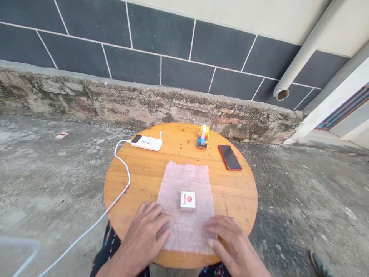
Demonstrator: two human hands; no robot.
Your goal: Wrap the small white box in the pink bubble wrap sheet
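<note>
A pinkish, translucent wrapping sheet (187, 177), seemingly bubble wrap, lies flat on the round wooden table (127, 200). On its middle sits a small white box (188, 201) with a red print on top. My left hand (148, 229) rests at the sheet's left edge, its thumb and fingers apart. At the right edge, my right hand (229, 236) touches the sheet with thumb and fingers spread. Neither hand touches the box, which lies between and slightly beyond them.
Toward the table's far side are a white power strip (147, 142) with a white cable (127, 169) trailing left, a roll of tape in a yellow-and-blue dispenser (203, 137), and a red-edged phone (230, 157). A stone-based wall (129, 102) stands behind.
</note>
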